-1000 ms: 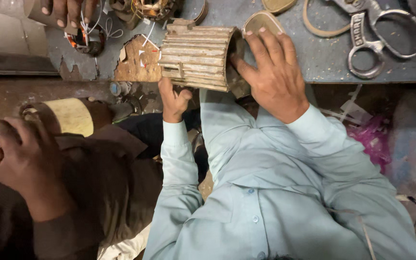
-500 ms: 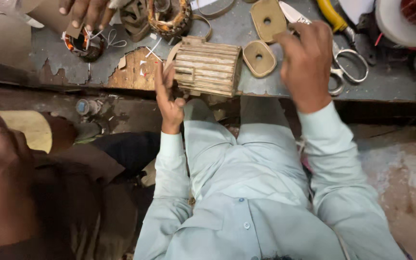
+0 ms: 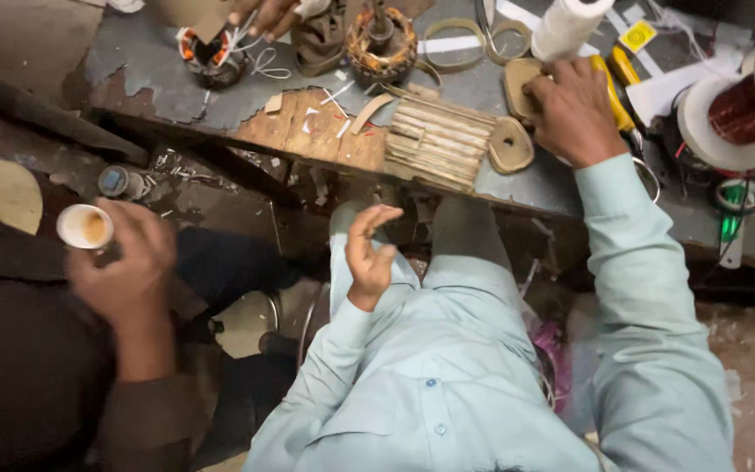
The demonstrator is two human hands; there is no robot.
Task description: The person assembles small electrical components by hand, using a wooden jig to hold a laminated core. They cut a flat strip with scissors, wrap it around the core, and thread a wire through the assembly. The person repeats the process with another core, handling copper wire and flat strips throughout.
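My left hand (image 3: pixel 369 255) hovers below the bench edge over my lap, fingers loosely apart and holding nothing. A ribbed wooden slat block (image 3: pixel 434 140) lies on the bench just above it. My right hand (image 3: pixel 570 109) reaches onto the bench, fingers bent down over a tan oval wooden piece (image 3: pixel 520 83) beside a yellow-handled tool (image 3: pixel 615 83). Whether it grips either one is hidden by the hand. A second oval wooden piece (image 3: pixel 510 145) lies between the slat block and my right wrist.
A co-worker's hand (image 3: pixel 128 271) at the left holds a small white cup (image 3: pixel 85 227). Another person's hand (image 3: pixel 264 13) touches a wound coil (image 3: pixel 207 52) at the top. A motor stator (image 3: pixel 382 44), a white roll (image 3: pixel 570 26) and a copper wire spool (image 3: pixel 740 109) crowd the bench.
My left hand has come off the slat block and dropped below the bench edge. My right hand has moved from the scissors to the oval piece. The co-worker's cup has come into view.
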